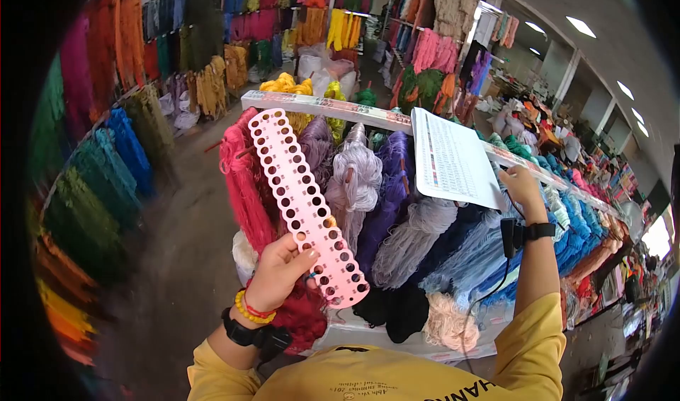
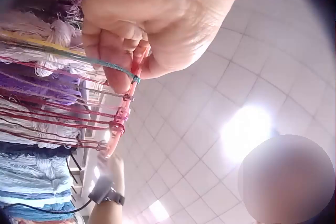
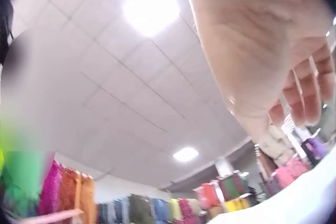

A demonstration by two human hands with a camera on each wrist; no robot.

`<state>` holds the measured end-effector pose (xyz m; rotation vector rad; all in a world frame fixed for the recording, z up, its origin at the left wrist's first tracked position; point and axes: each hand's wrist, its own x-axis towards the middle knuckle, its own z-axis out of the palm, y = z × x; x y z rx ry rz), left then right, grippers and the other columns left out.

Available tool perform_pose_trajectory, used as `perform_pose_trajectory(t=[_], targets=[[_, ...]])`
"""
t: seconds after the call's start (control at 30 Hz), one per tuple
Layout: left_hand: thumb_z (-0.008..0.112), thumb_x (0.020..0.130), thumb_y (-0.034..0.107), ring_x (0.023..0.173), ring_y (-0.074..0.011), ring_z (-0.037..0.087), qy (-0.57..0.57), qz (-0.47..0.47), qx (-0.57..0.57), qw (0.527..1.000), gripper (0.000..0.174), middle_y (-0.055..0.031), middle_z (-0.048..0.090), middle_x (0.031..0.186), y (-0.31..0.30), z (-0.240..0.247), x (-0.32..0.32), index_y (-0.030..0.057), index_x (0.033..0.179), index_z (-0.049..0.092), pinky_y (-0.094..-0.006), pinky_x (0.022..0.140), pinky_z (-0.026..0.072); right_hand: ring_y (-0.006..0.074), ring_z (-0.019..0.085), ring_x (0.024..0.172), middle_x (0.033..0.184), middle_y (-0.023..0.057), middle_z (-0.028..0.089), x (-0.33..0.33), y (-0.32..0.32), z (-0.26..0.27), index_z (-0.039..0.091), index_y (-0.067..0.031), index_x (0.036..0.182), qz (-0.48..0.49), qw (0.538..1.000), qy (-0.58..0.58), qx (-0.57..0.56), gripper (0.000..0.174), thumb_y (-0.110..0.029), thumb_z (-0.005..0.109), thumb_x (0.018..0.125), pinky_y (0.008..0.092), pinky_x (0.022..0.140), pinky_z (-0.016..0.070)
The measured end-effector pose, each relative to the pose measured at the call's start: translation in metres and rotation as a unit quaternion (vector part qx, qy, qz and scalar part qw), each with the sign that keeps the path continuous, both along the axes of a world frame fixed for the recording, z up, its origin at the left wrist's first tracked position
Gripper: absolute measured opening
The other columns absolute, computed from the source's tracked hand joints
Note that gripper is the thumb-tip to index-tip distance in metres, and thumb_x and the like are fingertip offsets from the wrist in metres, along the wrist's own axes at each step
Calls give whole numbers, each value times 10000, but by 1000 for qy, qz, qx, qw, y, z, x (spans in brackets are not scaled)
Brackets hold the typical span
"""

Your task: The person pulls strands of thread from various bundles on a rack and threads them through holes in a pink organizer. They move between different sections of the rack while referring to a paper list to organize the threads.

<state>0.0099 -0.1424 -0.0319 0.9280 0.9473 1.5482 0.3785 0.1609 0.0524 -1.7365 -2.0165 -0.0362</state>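
Observation:
A long pink card with round holes along both edges is pinched between the thumb and fingers of my left hand. In the left wrist view, red, teal and yellow threads run from the pink card beside my left hand. A white printed sheet lies over the yarn rack. My right hand is at the sheet's right edge; whether it touches is unclear. In the right wrist view the fingers of my right hand are relaxed and slightly bent, above the white sheet.
Yarn skeins in red, grey, purple and blue hang from a rail in front of me. More skeins hang on racks at the left and back. A black cable runs down from the right wrist.

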Motion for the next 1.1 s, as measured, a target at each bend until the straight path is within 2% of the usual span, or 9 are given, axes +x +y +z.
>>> perform_pose_trajectory(t=[0.07, 0.17, 0.27, 0.43, 0.53, 0.57, 0.77, 0.93, 1.1], targets=[[513, 878, 87, 652, -75, 555, -6, 9, 2, 1000, 167, -32, 591, 824, -12, -2, 10, -2, 1019, 530, -199, 529, 456, 195, 553, 503, 593, 102, 566, 4, 14, -6, 591, 19, 725, 14, 977, 130, -168, 395, -373, 582, 775, 321, 451, 420], [519, 877, 85, 658, -72, 558, -18, 45, -10, 999, 176, -32, 596, 848, -31, -3, 28, -1, 1030, 527, -197, 537, 461, 157, 497, 431, 528, 71, 520, 14, 43, -31, 570, 18, 634, 18, 969, 183, -167, 428, -383, 585, 782, 307, 382, 366], [519, 876, 75, 705, -64, 564, -31, 96, -22, 995, 181, -26, 603, 888, -47, -11, 47, 1, 1040, 531, -196, 554, 466, 129, 523, 550, 688, 75, 598, 22, 74, -62, 617, 79, 764, 59, 950, 281, -124, 410, -330, 637, 755, 293, 490, 399], [525, 882, 97, 816, -71, 563, -31, 208, -21, 977, 203, -21, 596, 935, -82, -27, 66, 9, 1064, 523, -198, 671, 467, 111, 515, 623, 717, 42, 600, 15, 62, -61, 630, 42, 805, 135, 939, 296, -113, 324, -281, 614, 788, 253, 573, 404], [508, 895, 117, 815, -79, 567, -30, 262, -26, 964, 210, -30, 592, 941, -106, -33, 61, 11, 1076, 498, -204, 675, 470, 88, 494, 621, 689, 17, 582, 24, 77, -54, 612, 19, 774, 160, 974, 161, 16, 284, -265, 608, 789, 250, 580, 402], [501, 900, 123, 811, -82, 568, -27, 280, -23, 959, 214, -33, 591, 943, -114, -34, 57, 11, 1081, 488, -207, 671, 473, 79, 484, 635, 681, -2, 558, 25, 73, -48, 597, 9, 780, 161, 970, 181, 33, 251, -239, 584, 812, 235, 584, 394], [461, 918, 200, 715, -115, 583, -21, 353, 21, 935, 247, -57, 578, 905, -159, -40, 30, 42, 1106, 436, -230, 579, 486, 32, 434, 667, 748, -35, 514, -24, -57, 8, 549, 10, 880, 338, 894, 272, 111, 172, -156, 508, 899, 172, 602, 357], [428, 931, 182, 651, -121, 562, -11, 399, 54, 915, 196, -63, 567, 822, -224, -34, -21, 41, 1066, 411, -222, 543, 459, 70, 509, 786, 846, 19, 562, -91, -175, 7, 546, 21, 984, 355, 878, 255, 195, 182, -137, 517, 898, 185, 731, 395], [417, 933, 169, 718, -127, 569, 10, 435, 60, 899, 186, -69, 545, 868, -312, -35, -84, 37, 1064, 406, -245, 557, 483, 112, 540, 810, 890, 67, 585, -161, -280, 16, 525, 50, 1038, 285, 897, 188, 282, 226, -133, 503, 906, 235, 740, 434]])
